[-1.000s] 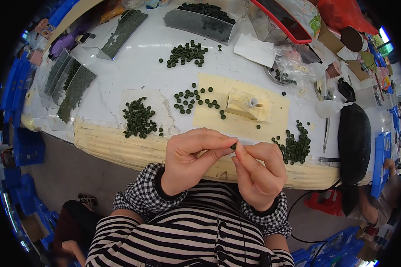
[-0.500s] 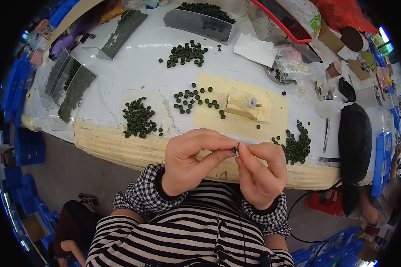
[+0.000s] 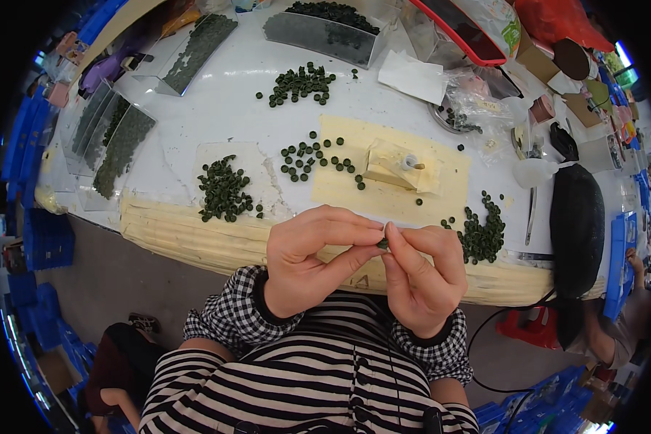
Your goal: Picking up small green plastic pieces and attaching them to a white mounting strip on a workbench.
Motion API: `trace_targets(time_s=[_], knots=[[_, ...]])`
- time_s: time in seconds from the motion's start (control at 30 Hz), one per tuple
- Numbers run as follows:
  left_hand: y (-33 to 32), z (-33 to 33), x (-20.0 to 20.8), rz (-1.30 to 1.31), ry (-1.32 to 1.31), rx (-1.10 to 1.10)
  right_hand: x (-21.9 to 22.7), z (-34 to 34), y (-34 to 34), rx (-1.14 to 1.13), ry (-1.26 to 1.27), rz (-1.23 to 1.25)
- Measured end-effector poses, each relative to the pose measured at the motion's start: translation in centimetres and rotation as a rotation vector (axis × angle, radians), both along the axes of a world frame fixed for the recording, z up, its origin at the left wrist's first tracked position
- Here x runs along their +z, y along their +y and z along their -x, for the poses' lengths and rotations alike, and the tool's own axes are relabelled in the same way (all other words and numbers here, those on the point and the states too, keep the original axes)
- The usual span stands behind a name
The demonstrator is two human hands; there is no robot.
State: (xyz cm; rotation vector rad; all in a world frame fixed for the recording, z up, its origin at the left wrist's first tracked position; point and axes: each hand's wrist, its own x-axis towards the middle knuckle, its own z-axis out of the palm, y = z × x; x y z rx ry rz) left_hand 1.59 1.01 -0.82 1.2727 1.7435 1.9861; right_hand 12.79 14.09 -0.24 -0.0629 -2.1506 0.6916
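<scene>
My left hand [image 3: 315, 257] and my right hand [image 3: 428, 271] meet above the table's near edge, thumbs and forefingers pinched together. Between their fingertips is a small dark green round part [image 3: 383, 244], mostly covered by the fingers. Beyond the hands, a yellow block [image 3: 390, 165] with a short pale tube on top stands on a yellow sheet [image 3: 441, 199]. Loose green round parts [image 3: 304, 163] lie left of that block. One pile of such parts [image 3: 224, 189] is left of my hands, another pile [image 3: 482, 235] to the right.
A further green pile [image 3: 301, 84] lies farther back. Clear bins of green parts [image 3: 325, 36] stand along the back and left. A red-edged phone [image 3: 477, 43], a white tissue [image 3: 412, 76] and a black padded object [image 3: 577, 231] are at the right. Another person sits lower left.
Both hands keep their pinch at nearly the same place. My fingertips have shifted slightly and cover more of the green part. The table's things look unmoved.
</scene>
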Motion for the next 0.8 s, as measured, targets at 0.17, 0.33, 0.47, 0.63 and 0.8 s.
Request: trace_targets(time_s=[0.17,0.33,0.47,0.63,0.8], knots=[[0.09,-0.11,0.01,-0.006,0.017,0.017,0.12,0.05,0.02,0.003,-0.015,-0.004],[0.16,-0.12,-0.10,-0.017,0.023,0.028,0.02,0.13,0.03,0.004,-0.014,-0.007],[0.12,-0.12,-0.10,-0.009,0.032,0.034,-0.05,0.14,0.03,0.006,-0.010,-0.008],[0.07,-0.10,-0.07,-0.002,0.036,0.036,-0.03,0.10,0.00,0.009,-0.013,-0.003],[0.11,-0.07,-0.02,0.000,0.047,0.036,-0.08,0.04,-0.01,0.009,-0.017,-0.002]])
